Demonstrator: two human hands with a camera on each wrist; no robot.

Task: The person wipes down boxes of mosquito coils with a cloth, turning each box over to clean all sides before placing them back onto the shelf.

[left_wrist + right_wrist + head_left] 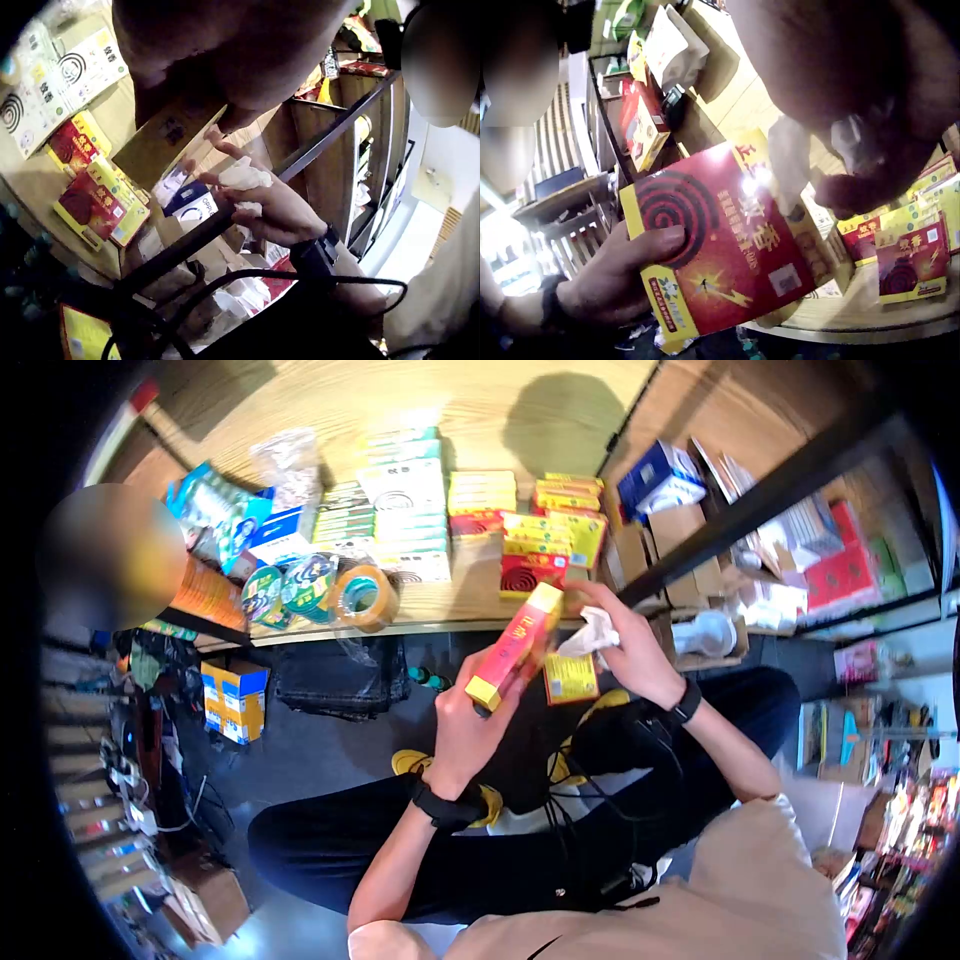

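Where the wooden shelf [452, 603] ends in its curved front edge, my two hands and one carton are on my side of it, above my crossed legs.

Item: red-and-yellow box [739, 274], printed with a dark coil. Position: raised and tilted, just in front of the shelf edge.

Item: left hand [468, 725]. Gripping that box near one yellow end, thumb laid over the coil print; fingers behind it partly hidden. The far end sticks out free.

Item: right hand [637, 647]. Pinching a crumpled white tissue [597, 631] between thumb and fingers, near the box's upper end; whether fingertips touch the carton, I cannot tell.

Item: red-and-yellow cartons [535, 555], stacked on the shelf just beyond the box, close to the edge.

Item: white cartons [410, 520], taller stack to their left; a gap of visible wood separates the two groups in front.

Item: tape roll [365, 598], at the edge, left of the white stack.

Item: yellow box [572, 680], below the edge, between my hands as seen from above.

Item: black metal bar [740, 500], slanting beyond my right hand, bounding the room on that side.
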